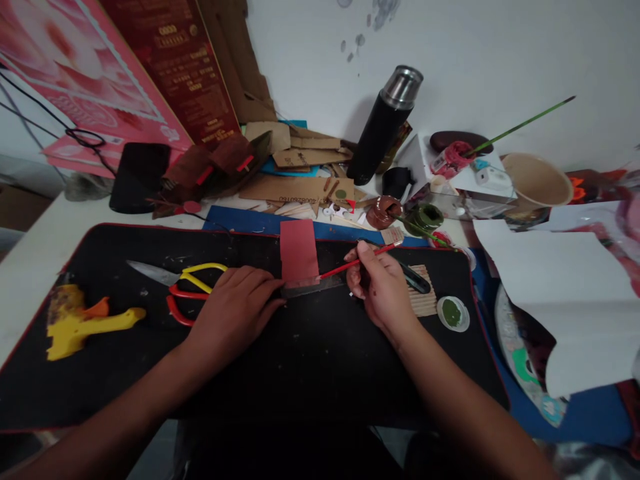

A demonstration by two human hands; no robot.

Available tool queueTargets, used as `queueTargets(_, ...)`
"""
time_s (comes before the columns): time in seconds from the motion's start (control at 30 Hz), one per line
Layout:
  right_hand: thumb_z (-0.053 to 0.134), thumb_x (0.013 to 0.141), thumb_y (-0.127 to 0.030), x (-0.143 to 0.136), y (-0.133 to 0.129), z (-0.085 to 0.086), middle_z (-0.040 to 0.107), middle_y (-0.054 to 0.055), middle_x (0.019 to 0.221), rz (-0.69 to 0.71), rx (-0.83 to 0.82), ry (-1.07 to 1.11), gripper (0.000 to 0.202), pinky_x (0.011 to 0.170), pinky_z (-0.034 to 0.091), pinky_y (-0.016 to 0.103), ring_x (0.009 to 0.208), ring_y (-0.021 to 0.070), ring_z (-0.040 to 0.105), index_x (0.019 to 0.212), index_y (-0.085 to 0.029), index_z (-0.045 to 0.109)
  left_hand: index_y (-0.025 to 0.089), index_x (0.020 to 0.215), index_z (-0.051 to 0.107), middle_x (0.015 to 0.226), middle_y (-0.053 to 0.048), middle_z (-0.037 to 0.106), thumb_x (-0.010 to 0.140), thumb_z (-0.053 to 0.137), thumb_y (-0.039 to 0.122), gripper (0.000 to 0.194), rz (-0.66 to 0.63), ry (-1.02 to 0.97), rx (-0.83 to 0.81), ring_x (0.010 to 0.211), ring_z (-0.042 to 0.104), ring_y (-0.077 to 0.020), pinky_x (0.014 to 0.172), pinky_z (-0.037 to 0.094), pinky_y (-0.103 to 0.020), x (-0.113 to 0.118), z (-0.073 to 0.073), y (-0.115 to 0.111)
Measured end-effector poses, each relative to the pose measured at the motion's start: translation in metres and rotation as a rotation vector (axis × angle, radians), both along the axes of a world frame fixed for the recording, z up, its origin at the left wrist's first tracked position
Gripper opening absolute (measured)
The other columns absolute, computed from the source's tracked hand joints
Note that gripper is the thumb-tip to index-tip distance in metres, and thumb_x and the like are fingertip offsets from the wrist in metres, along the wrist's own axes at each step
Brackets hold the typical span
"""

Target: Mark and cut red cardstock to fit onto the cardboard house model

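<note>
A piece of red card (299, 250) lies on the black mat, with a clear ruler (306, 291) across its lower edge. The fingertips and thumb of my left hand (235, 303) hold the ruler's left end. My right hand (383, 287) is closed around a red pencil (345, 267), whose tip meets the card's lower right corner by the ruler. Under and beside my right hand lie a dark-handled tool (417, 280), partly hidden, and a piece of corrugated cardboard (424, 297). Scissors with red and yellow handles (193, 279) rest just left of my left hand.
A yellow glue gun (80, 323) lies at the mat's left. Green paint fills a small cap (453, 312) at right. Behind the mat stand a black thermos (380, 127), open paint jars (385, 212) and cardboard scraps (300, 190). White paper (565, 280) covers the right side.
</note>
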State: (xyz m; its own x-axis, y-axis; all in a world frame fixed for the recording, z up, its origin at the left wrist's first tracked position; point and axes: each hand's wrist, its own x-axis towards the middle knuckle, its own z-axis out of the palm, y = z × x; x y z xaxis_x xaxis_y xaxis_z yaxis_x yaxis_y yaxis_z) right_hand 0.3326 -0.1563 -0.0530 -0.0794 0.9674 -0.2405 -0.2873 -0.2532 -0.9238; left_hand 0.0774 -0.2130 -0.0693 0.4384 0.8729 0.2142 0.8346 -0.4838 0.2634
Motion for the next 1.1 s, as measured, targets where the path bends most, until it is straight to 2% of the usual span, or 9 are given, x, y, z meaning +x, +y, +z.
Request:
queueTargets(0.2, 0.080, 0.090, -0.067, -0.010, 0.006, -0.001, 0.054, -0.005, 0.051, 0.029, -0.019, -0.010, 0.047, 0.037, 0.024, 0.023, 0.039, 0.0078, 0.042, 0.078, -0.021, 0.073, 0.020, 0.119, 0.079, 0.111, -0.012, 0.079, 0.108, 0.057, 0.033, 0.028, 0.018, -0.031, -0.032, 0.100, 0.071, -0.0306, 0.086, 0.053, -0.046, -0.002, -0.002, 0.000)
queueTargets(0.4, 0.083, 0.085, -0.069, -0.013, 0.007, -0.004, 0.056, -0.005, 0.052, 0.030, -0.053, -0.013, 0.049, 0.036, 0.025, 0.022, 0.040, 0.0079, 0.043, 0.079, -0.021, 0.074, 0.015, 0.118, 0.078, 0.109, -0.014, 0.079, 0.109, 0.057, 0.032, 0.029, -0.022, -0.010, 0.032, 0.097, 0.071, -0.0306, 0.084, 0.053, -0.045, -0.001, 0.000, 0.001)
queueTargets(0.67, 0.079, 0.089, -0.070, -0.014, 0.010, -0.007, 0.054, -0.005, 0.053, 0.055, -0.034, -0.018, 0.049, 0.037, 0.025, 0.023, 0.041, 0.0082, 0.043, 0.079, -0.022, 0.073, 0.017, 0.118, 0.078, 0.109, -0.013, 0.079, 0.110, 0.052, 0.035, 0.032, -0.007, -0.002, 0.009, 0.097, 0.071, -0.0301, 0.084, 0.054, -0.046, -0.001, -0.003, 0.001)
queueTargets(0.97, 0.079, 0.089, -0.070, -0.012, 0.008, -0.013, 0.054, -0.005, 0.054, 0.050, -0.038, -0.028, 0.047, 0.037, 0.025, 0.025, 0.042, 0.0091, 0.042, 0.081, -0.024, 0.073, 0.019, 0.123, 0.077, 0.112, -0.014, 0.078, 0.109, 0.056, 0.040, 0.033, 0.016, -0.076, -0.026, 0.100, 0.071, -0.0306, 0.088, 0.058, -0.048, -0.003, -0.004, -0.001)
queueTargets(1.1, 0.078, 0.090, -0.069, -0.012, 0.008, -0.014, 0.054, -0.005, 0.054, 0.058, -0.035, -0.039, 0.048, 0.038, 0.025, 0.025, 0.042, 0.0089, 0.041, 0.079, -0.023, 0.071, 0.019, 0.127, 0.075, 0.111, -0.013, 0.078, 0.108, 0.056, 0.036, 0.031, 0.029, -0.124, -0.041, 0.100, 0.071, -0.0298, 0.090, 0.059, -0.047, -0.003, -0.003, -0.002)
